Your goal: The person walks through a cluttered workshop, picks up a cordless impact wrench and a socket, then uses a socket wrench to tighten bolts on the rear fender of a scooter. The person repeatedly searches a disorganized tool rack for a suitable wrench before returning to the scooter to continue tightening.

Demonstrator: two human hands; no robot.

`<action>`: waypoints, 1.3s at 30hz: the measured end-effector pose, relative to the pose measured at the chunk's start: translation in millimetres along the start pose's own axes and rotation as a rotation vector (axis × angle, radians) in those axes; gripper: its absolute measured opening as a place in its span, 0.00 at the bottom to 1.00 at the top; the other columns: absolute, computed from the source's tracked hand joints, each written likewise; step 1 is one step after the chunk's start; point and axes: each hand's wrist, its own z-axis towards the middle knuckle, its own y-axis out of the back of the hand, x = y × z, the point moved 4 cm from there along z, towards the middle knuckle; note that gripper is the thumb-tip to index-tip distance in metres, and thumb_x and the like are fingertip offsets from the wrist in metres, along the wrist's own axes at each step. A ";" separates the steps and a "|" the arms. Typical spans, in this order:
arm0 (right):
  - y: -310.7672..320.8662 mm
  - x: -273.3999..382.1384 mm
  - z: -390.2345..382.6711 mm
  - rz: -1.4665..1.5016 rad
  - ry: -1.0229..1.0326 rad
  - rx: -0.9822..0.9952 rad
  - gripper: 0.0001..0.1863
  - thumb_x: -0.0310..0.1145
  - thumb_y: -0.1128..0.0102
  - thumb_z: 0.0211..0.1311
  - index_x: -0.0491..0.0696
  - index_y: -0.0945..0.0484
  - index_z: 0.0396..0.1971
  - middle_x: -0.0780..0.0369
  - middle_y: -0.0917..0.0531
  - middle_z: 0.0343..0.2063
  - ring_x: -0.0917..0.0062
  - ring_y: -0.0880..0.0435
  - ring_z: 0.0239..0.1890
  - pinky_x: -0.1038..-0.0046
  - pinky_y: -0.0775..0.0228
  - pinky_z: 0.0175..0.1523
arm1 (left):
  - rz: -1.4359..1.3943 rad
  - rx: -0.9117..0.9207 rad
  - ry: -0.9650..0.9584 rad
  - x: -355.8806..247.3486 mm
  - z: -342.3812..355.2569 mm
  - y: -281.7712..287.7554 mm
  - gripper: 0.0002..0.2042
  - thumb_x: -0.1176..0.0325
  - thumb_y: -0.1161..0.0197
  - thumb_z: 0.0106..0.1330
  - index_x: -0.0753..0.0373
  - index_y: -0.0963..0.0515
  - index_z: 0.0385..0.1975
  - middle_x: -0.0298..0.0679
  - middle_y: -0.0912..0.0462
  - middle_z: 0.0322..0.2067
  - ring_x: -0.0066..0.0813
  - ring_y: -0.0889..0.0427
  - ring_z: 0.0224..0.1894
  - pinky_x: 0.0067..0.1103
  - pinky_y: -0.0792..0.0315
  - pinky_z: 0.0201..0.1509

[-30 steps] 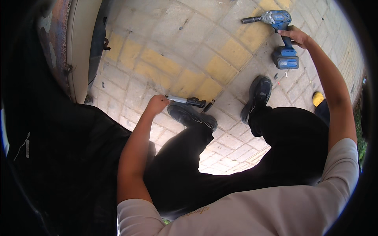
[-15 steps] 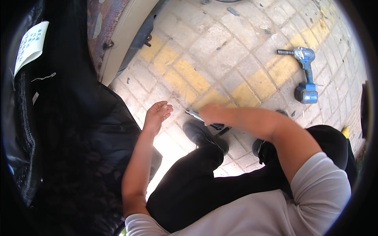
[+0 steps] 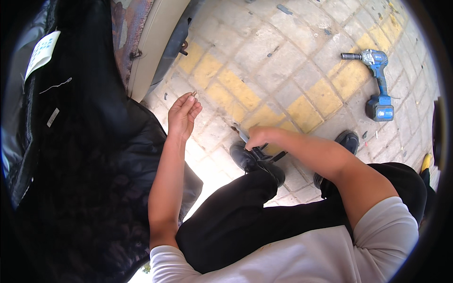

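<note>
My left hand is raised over the paving near the vehicle's edge, thumb and fingertips pinched on a small brass-coloured piece. Its exact kind is too small to make out. My right hand is closed around a plier-like tool with a grey metal nose and dark handles. The nose points up and left, toward my left hand, and stays apart from it. My fingers cover the middle of the tool. Its dark handles show below the hand, above my shoe.
A blue cordless impact wrench with a socket lies on the paving at the right. Black padded covering with a white tag fills the left, beside a beige trim panel. My other shoe stands farther right.
My left hand has risen slightly, its fingers now pinched with the brass-coloured piece showing. The tool in my right hand has tilted more steeply, showing more of its handles. The view has shifted slightly.
</note>
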 end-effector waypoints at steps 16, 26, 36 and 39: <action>170.8 72.6 -16.9 0.278 0.211 -0.863 0.21 0.33 0.35 0.53 0.49 0.25 0.49 0.54 0.17 0.39 0.60 0.19 0.44 0.64 0.29 0.47 | 0.090 -0.161 -0.206 -46.4 42.2 -54.0 0.08 0.72 0.38 0.66 0.63 0.26 0.42 0.36 0.20 0.31 0.23 0.19 0.33 0.20 0.21 0.41; 195.7 90.0 19.4 0.213 0.192 -1.141 0.16 0.35 0.39 0.57 0.58 0.22 0.47 0.59 0.20 0.41 0.61 0.27 0.50 0.55 0.42 0.53 | -0.297 -0.425 -0.448 -29.6 79.4 -74.2 0.06 0.75 0.40 0.66 0.67 0.28 0.39 0.38 0.24 0.34 0.23 0.24 0.33 0.20 0.23 0.42; 204.5 109.1 34.3 0.199 0.263 -1.132 0.15 0.36 0.38 0.56 0.60 0.20 0.45 0.62 0.20 0.39 0.63 0.28 0.49 0.57 0.44 0.51 | -0.219 -0.529 -0.517 -33.2 84.4 -79.4 0.08 0.77 0.40 0.65 0.70 0.30 0.40 0.40 0.24 0.34 0.23 0.24 0.33 0.17 0.21 0.39; 203.5 111.8 34.0 0.242 0.275 -1.125 0.13 0.34 0.40 0.55 0.59 0.19 0.42 0.60 0.20 0.38 0.63 0.28 0.49 0.55 0.44 0.51 | -0.185 -0.542 -0.554 -35.9 87.6 -83.6 0.08 0.76 0.40 0.65 0.71 0.30 0.40 0.40 0.24 0.35 0.22 0.23 0.34 0.16 0.22 0.38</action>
